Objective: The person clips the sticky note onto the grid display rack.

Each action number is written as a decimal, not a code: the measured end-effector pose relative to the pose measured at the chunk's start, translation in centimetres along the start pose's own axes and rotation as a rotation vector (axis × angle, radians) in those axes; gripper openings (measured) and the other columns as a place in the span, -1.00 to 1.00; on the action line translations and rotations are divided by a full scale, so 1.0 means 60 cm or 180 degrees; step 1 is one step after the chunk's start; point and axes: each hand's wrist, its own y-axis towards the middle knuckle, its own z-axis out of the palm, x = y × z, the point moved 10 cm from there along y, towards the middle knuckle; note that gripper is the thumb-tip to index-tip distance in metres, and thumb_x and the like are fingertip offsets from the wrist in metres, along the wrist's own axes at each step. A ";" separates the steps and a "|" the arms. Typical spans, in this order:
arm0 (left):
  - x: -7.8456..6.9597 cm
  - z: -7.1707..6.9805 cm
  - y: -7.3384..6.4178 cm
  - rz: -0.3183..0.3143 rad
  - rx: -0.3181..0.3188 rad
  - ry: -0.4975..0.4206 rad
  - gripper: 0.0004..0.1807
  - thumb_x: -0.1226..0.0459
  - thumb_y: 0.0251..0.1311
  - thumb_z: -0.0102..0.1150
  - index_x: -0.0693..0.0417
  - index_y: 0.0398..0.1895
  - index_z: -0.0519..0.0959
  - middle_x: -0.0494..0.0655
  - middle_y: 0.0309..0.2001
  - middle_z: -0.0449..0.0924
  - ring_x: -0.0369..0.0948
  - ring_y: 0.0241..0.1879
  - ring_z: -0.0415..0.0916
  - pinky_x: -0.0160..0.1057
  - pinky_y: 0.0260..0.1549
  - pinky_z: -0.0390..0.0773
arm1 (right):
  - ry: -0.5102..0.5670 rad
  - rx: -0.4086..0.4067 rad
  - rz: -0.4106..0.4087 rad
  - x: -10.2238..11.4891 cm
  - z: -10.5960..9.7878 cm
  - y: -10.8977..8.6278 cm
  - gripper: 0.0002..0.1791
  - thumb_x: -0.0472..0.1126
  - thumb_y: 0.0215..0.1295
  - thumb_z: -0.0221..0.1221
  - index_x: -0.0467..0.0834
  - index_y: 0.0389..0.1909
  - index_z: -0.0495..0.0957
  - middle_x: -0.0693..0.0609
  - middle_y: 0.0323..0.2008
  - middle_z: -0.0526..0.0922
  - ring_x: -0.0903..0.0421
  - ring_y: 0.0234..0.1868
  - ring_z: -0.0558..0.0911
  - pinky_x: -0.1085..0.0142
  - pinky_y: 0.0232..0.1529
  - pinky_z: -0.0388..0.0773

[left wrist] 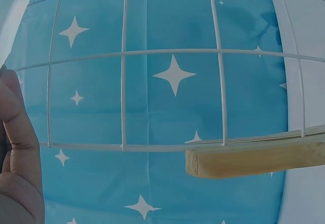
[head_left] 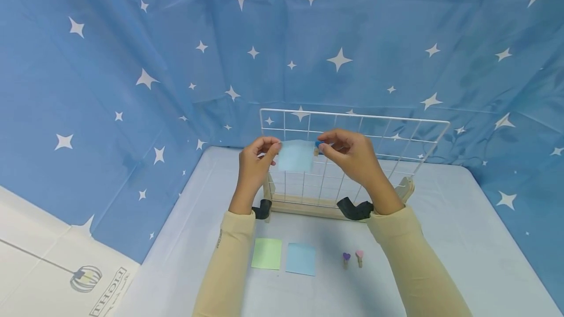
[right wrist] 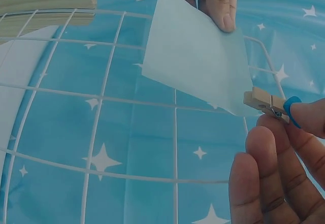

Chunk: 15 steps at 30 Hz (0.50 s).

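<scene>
My left hand [head_left: 257, 160] pinches the left edge of a pale blue sheet of paper [head_left: 296, 155], held up in front of a white wire grid rack [head_left: 354, 113]. At the sheet's other side my right hand [head_left: 352, 155] pinches a small wooden clothespin [right wrist: 265, 102] with a blue top [right wrist: 291, 111]. In the right wrist view the clothespin's tip is right at the paper's corner. Only part of the left hand [left wrist: 18, 148] shows at the edge of the left wrist view.
On the white table [head_left: 185, 268] lie a green paper square [head_left: 267, 253] and a blue one [head_left: 301, 259]. Two heart-topped clothespins, a purple one [head_left: 346, 258] and a pink one [head_left: 360, 257], lie to their right. The rack stands on a wooden base [head_left: 308, 208]; a star-patterned blue curtain [head_left: 282, 28] hangs behind.
</scene>
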 end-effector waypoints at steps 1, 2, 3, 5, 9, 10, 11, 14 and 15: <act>0.000 -0.001 0.001 0.0001 -0.0008 -0.0007 -0.79 0.21 0.55 0.31 0.21 -0.05 0.74 0.06 -0.21 0.72 -0.15 -0.27 0.65 -0.32 -0.31 0.69 | -0.0006 -0.0005 -0.0003 0.000 0.000 0.001 -0.85 -0.39 0.49 0.32 -0.29 0.00 0.76 -0.17 -0.20 0.83 -0.08 -0.28 0.77 0.43 -0.27 0.61; -0.001 -0.001 0.002 0.0004 -0.0013 -0.0010 -0.79 0.21 0.55 0.31 0.21 -0.05 0.74 0.07 -0.21 0.72 -0.14 -0.25 0.65 -0.32 -0.31 0.69 | -0.0015 -0.0009 -0.0005 0.001 0.000 0.003 -0.84 -0.39 0.48 0.32 -0.29 0.00 0.76 -0.17 -0.21 0.83 -0.08 -0.29 0.77 0.43 -0.27 0.61; -0.001 -0.001 0.003 0.0006 -0.0017 -0.0014 -0.79 0.21 0.55 0.31 0.21 -0.05 0.74 0.07 -0.21 0.72 -0.13 -0.24 0.65 -0.32 -0.31 0.69 | -0.0027 -0.0014 -0.0013 0.002 0.000 0.004 -0.85 -0.40 0.48 0.32 -0.29 -0.01 0.76 -0.17 -0.21 0.82 -0.07 -0.29 0.77 0.44 -0.27 0.61; -0.002 -0.002 0.005 0.0006 -0.0024 -0.0018 -0.79 0.21 0.55 0.31 0.21 -0.04 0.74 0.07 -0.20 0.72 -0.13 -0.23 0.65 -0.32 -0.31 0.69 | -0.0051 -0.0022 -0.0024 0.004 0.000 0.006 -0.84 -0.40 0.48 0.32 -0.30 -0.01 0.76 -0.16 -0.21 0.82 -0.07 -0.30 0.77 0.44 -0.28 0.62; -0.005 -0.001 0.008 0.0009 -0.0028 -0.0024 -0.79 0.21 0.55 0.31 0.21 -0.03 0.74 0.07 -0.19 0.72 -0.12 -0.23 0.65 -0.32 -0.32 0.69 | -0.0149 -0.0037 -0.0044 0.009 -0.001 0.009 -0.84 -0.39 0.47 0.33 -0.29 0.00 0.76 -0.15 -0.22 0.82 -0.07 -0.29 0.78 0.43 -0.27 0.63; -0.006 -0.001 0.008 0.0006 -0.0033 -0.0025 -0.79 0.21 0.55 0.31 0.20 -0.03 0.74 0.07 -0.20 0.72 -0.11 -0.23 0.65 -0.32 -0.32 0.69 | -0.0173 -0.0039 -0.0046 0.010 -0.001 0.010 -0.84 -0.39 0.47 0.33 -0.28 0.00 0.77 -0.14 -0.22 0.82 -0.07 -0.29 0.78 0.42 -0.27 0.63; -0.007 -0.001 0.009 0.0005 -0.0037 -0.0024 -0.79 0.21 0.55 0.32 0.20 -0.04 0.74 0.07 -0.20 0.72 -0.11 -0.24 0.65 -0.33 -0.32 0.68 | -0.0199 -0.0043 -0.0054 0.012 -0.002 0.011 -0.84 -0.38 0.48 0.34 -0.27 -0.01 0.77 -0.14 -0.22 0.82 -0.07 -0.28 0.78 0.41 -0.26 0.64; -0.007 -0.001 0.010 0.0002 -0.0051 -0.0023 -0.79 0.21 0.54 0.32 0.21 -0.04 0.74 0.08 -0.22 0.72 -0.08 -0.25 0.65 -0.31 -0.32 0.68 | -0.0248 -0.0068 -0.0106 0.015 -0.003 0.013 -0.85 -0.37 0.48 0.34 -0.27 -0.02 0.78 -0.14 -0.21 0.82 -0.08 -0.27 0.79 0.37 -0.24 0.66; -0.007 -0.001 0.010 0.0003 -0.0057 -0.0016 -0.79 0.21 0.54 0.33 0.20 -0.04 0.75 0.08 -0.22 0.72 -0.07 -0.26 0.65 -0.29 -0.32 0.69 | -0.0255 -0.0080 -0.0136 0.017 -0.004 0.014 -0.86 -0.37 0.48 0.34 -0.27 -0.03 0.78 -0.14 -0.22 0.82 -0.09 -0.27 0.79 0.35 -0.24 0.67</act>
